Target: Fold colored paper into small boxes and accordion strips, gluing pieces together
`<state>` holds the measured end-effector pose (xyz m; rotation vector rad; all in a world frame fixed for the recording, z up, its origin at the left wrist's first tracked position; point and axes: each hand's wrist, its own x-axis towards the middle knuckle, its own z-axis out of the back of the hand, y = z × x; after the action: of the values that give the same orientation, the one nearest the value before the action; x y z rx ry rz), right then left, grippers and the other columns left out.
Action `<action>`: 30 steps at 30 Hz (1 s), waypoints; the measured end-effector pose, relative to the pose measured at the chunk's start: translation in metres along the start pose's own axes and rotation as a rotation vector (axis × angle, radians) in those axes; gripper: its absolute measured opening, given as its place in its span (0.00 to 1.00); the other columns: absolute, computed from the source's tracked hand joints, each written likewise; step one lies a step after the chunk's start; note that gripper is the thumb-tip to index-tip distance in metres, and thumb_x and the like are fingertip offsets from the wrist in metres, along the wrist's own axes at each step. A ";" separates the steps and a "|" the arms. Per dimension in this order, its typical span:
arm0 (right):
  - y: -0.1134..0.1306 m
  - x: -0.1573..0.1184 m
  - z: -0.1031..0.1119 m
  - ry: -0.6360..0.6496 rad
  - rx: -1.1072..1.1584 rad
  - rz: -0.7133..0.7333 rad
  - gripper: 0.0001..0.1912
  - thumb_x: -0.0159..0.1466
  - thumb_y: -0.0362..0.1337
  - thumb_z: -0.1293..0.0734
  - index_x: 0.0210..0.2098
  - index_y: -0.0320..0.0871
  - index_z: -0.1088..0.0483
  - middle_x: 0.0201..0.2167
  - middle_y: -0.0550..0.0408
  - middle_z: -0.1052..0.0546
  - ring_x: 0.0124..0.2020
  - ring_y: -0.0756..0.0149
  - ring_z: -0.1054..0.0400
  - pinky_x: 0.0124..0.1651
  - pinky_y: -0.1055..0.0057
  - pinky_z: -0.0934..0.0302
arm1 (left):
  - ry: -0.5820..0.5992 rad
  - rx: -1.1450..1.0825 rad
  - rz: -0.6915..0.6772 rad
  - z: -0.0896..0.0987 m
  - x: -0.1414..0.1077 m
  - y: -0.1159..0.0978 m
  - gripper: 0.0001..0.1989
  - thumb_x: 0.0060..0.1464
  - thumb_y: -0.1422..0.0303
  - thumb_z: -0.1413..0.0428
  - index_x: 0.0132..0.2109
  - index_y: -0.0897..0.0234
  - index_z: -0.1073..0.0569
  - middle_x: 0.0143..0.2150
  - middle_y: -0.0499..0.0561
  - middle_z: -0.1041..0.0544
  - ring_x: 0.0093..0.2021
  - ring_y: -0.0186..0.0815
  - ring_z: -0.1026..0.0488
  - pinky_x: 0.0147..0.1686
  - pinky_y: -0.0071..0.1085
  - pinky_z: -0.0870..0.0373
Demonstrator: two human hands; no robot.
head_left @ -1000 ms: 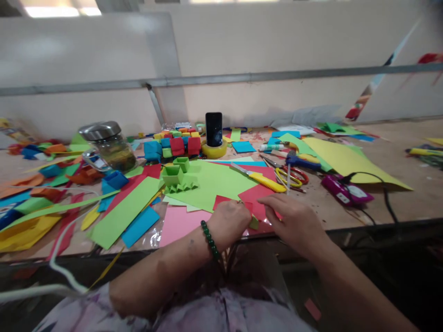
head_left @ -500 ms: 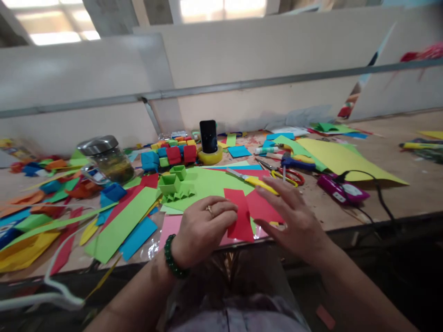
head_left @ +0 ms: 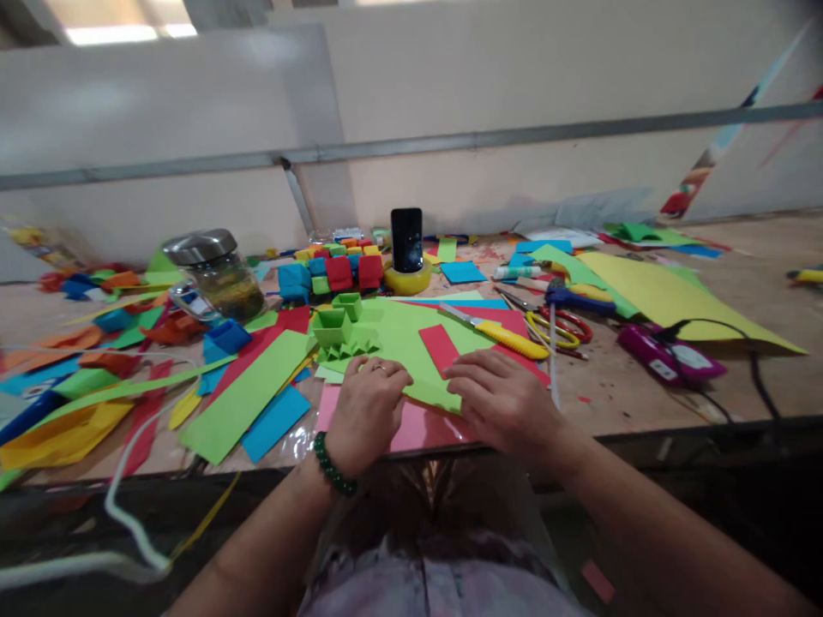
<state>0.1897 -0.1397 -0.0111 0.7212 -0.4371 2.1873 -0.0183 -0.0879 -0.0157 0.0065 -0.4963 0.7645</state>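
Observation:
My left hand (head_left: 371, 410), with a green bead bracelet and a ring, rests at the near edge of a light green paper sheet (head_left: 402, 338). Its fingers are curled, and what they hold, if anything, is hidden. A narrow red paper strip (head_left: 438, 347) lies on the green sheet. The bent fingers of my right hand (head_left: 505, 403) close over the strip's near end; the thumb is hidden. Beneath the hands is a pink sheet (head_left: 421, 428). Beyond my right hand lies a yellow-handled knife (head_left: 507, 334). Folded green paper boxes (head_left: 333, 327) stand past my left hand.
A glass jar with a metal lid (head_left: 215, 274) stands at left behind paper scraps. A phone (head_left: 407, 240) leans upright on a tape roll (head_left: 408, 278). Scissors (head_left: 556, 326), pliers (head_left: 582, 298) and a purple device with a black cable (head_left: 669, 356) lie at right.
The red paper shows as a narrower piece, farther from me on the green sheet. My right hand has gone from spread fingers to bent ones over it. My left hand has left the red paper.

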 end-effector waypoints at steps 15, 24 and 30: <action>-0.034 0.035 -0.018 0.645 -0.263 -0.157 0.08 0.63 0.28 0.39 0.37 0.40 0.29 0.30 0.48 0.24 0.33 0.60 0.30 0.33 0.68 0.43 | 0.051 -0.046 0.071 0.000 0.009 -0.010 0.10 0.59 0.66 0.47 0.44 0.63 0.25 0.38 0.52 0.22 0.42 0.40 0.27 0.43 0.37 0.30; 0.008 0.035 0.009 0.067 -0.067 0.117 0.07 0.64 0.31 0.38 0.38 0.39 0.28 0.35 0.49 0.22 0.40 0.61 0.31 0.43 0.65 0.36 | -0.126 -0.302 -0.024 -0.005 0.014 -0.007 0.12 0.58 0.77 0.51 0.42 0.63 0.25 0.37 0.52 0.22 0.39 0.35 0.26 0.42 0.32 0.29; -0.016 0.021 0.022 -0.145 0.030 0.045 0.10 0.60 0.29 0.33 0.41 0.44 0.28 0.39 0.51 0.21 0.44 0.61 0.31 0.47 0.62 0.33 | -0.314 -0.753 -0.013 0.001 0.003 -0.001 0.07 0.56 0.76 0.47 0.38 0.63 0.26 0.41 0.54 0.20 0.46 0.36 0.24 0.48 0.34 0.29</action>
<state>0.1984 -0.1291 0.0198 0.8984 -0.4996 2.1957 -0.0163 -0.0866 -0.0133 -0.5766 -1.0588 0.5270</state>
